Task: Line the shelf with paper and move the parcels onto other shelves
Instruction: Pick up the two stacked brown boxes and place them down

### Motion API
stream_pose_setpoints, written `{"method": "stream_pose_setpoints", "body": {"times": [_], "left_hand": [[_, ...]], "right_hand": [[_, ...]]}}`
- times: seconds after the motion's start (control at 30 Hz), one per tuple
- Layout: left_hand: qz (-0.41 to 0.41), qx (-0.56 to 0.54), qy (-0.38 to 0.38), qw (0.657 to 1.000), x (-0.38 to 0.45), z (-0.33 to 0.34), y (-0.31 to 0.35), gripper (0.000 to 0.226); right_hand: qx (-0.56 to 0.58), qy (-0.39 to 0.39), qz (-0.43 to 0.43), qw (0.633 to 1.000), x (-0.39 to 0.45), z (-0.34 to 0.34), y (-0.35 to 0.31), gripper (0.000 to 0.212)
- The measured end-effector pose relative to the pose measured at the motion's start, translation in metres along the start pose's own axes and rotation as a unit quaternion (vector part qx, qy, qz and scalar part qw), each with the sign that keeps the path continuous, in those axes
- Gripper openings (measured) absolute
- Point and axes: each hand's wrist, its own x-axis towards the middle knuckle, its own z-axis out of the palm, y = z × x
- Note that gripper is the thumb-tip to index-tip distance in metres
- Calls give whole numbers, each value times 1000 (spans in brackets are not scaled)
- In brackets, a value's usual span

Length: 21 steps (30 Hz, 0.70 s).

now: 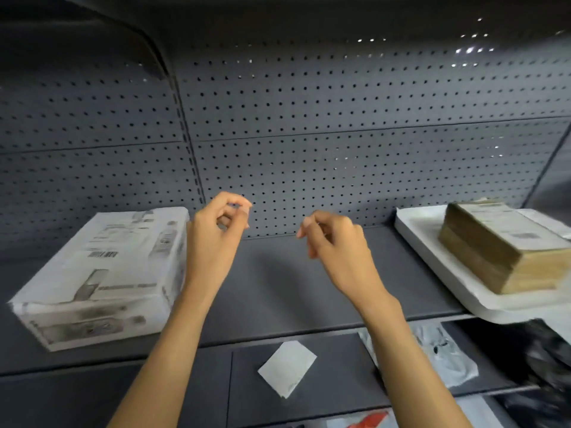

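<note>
A dark grey shelf (278, 288) runs across the view. On its left lies a white printed box parcel (102, 273). At the right, white paper (432, 251) lines the shelf, and a brown taped parcel (506, 245) rests on that paper. My left hand (216, 230) hovers above the bare middle of the shelf, just right of the white box, fingers curled with the fingertips pinched together and nothing in them. My right hand (333, 239) hangs nearby at the same height, fingers loosely curled, also holding nothing.
A grey pegboard back wall (309, 118) rises behind the shelf. On the lower shelf (185, 390) lie a small white paper piece (287, 369), a clear plastic bag (445, 356) and dark bagged items (543, 359). A red-and-white item (367, 420) shows at the bottom edge.
</note>
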Motion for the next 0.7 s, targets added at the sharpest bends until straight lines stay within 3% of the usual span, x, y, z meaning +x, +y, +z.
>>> {"method": "stream_pose_setpoints", "body": {"times": [0.33,0.7], "left_hand": [[64,-81,-89,991,-43,175,142,13],[116,-214,-184,952,-140,398,314,12]], "right_hand": [[-25,109,26,993,-49,-211,90,37],[-108,201,73,971,-126,-455,199,40]]}}
